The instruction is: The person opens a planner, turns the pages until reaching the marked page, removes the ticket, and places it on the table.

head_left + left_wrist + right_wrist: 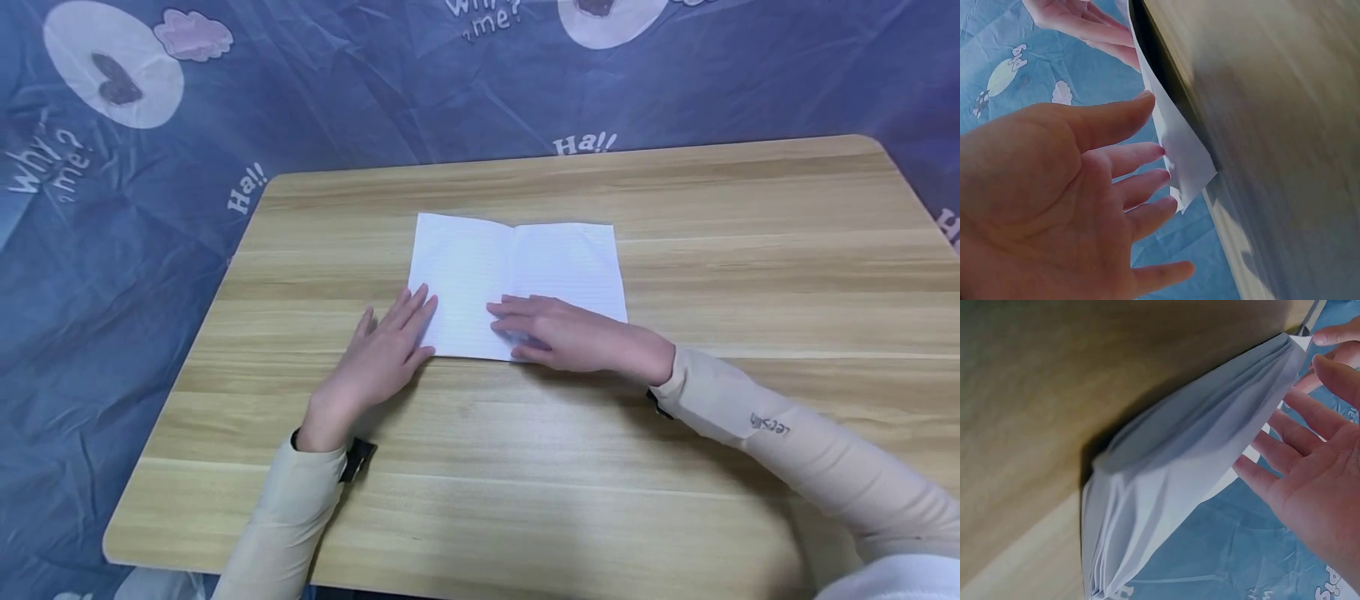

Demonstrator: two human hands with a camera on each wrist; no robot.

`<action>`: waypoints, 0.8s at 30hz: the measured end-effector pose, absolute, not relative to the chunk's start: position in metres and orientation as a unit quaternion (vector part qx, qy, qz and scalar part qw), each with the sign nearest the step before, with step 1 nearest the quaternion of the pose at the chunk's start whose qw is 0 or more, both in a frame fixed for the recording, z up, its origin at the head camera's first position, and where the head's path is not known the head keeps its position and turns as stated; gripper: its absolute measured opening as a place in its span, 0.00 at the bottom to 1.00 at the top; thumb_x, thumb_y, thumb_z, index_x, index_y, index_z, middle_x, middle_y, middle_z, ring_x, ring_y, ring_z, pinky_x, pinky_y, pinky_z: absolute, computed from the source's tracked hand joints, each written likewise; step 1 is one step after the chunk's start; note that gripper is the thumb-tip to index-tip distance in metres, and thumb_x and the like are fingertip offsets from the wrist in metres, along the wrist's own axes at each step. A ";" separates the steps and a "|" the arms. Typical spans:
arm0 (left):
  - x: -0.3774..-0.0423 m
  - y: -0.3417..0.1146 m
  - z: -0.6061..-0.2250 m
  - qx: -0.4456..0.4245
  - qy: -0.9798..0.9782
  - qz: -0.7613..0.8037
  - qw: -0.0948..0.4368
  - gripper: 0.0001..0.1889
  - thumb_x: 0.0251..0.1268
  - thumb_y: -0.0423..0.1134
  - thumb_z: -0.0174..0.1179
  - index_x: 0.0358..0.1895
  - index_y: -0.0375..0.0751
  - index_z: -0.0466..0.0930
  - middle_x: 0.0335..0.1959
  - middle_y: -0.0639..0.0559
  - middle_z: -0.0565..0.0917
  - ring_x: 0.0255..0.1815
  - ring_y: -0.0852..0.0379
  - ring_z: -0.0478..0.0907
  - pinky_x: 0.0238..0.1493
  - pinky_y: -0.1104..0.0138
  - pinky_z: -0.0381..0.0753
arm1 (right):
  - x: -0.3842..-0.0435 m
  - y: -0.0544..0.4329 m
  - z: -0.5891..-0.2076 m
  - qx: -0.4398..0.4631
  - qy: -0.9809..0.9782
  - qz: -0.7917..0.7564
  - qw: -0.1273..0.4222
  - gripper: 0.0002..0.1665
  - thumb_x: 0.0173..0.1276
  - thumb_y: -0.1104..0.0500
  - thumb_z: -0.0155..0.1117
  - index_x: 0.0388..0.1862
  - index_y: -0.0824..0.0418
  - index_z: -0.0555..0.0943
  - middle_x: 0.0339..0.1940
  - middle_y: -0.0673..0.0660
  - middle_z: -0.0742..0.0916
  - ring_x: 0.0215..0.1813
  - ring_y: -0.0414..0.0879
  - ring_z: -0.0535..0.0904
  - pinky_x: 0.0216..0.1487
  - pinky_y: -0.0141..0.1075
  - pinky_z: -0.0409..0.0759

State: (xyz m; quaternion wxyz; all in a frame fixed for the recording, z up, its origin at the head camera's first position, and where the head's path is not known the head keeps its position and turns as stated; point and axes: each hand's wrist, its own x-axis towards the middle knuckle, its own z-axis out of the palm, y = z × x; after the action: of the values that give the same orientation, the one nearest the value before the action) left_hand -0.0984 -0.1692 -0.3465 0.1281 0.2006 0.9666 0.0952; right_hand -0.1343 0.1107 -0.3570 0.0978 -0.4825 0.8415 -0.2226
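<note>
An open notebook (468, 258) with lined white pages lies on the wooden table, its fold running down the middle. My left hand (384, 358) is at the lower left edge of the left page, fingers straight and spread, fingertips on the paper. In the left wrist view its fingertips meet the page edge (1185, 150). My right hand (562, 333) lies over the lower part of the notebook near the fold, fingers extended toward the left page. The right wrist view shows the stacked page edges (1191, 425) bulging beside the straight fingers of this hand (1316, 450).
The wooden table (750, 250) extends on all sides of the notebook. Behind it and at the left hangs a blue printed cloth (315, 92). A dark strap piece (357, 460) shows at the left sleeve's cuff.
</note>
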 end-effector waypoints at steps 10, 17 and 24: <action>-0.098 -0.169 -0.347 0.196 0.965 0.097 0.147 0.35 0.77 0.47 0.50 0.79 0.43 0.46 0.80 0.48 0.44 0.80 0.50 0.36 0.72 0.38 0.37 | -0.155 0.126 -0.360 -0.452 0.855 -0.240 0.087 0.25 0.71 0.62 0.61 0.63 0.73 0.75 0.70 0.68 0.72 0.74 0.63 0.61 0.73 0.52 0.57; -0.097 -0.169 -0.346 0.197 0.965 0.096 0.147 0.35 0.77 0.46 0.50 0.79 0.43 0.47 0.80 0.48 0.44 0.80 0.50 0.37 0.72 0.37 0.38 | -0.179 0.139 -0.362 -0.412 0.873 -0.248 0.083 0.26 0.71 0.63 0.60 0.64 0.76 0.72 0.70 0.71 0.70 0.74 0.66 0.59 0.74 0.54 0.54; -0.097 -0.169 -0.347 0.196 0.964 0.096 0.149 0.35 0.77 0.46 0.51 0.79 0.43 0.46 0.80 0.49 0.44 0.79 0.50 0.38 0.72 0.37 0.38 | -0.205 0.154 -0.363 -0.355 0.901 -0.239 0.069 0.28 0.71 0.63 0.61 0.64 0.78 0.71 0.70 0.73 0.69 0.74 0.68 0.58 0.74 0.55 0.53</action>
State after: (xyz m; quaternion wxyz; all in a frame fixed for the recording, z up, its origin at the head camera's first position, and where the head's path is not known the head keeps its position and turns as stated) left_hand -0.0968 -0.1690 -0.3471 0.1487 0.1963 0.9644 0.0962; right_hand -0.2051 0.1535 -0.3628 0.0686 -0.3554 0.9010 -0.2392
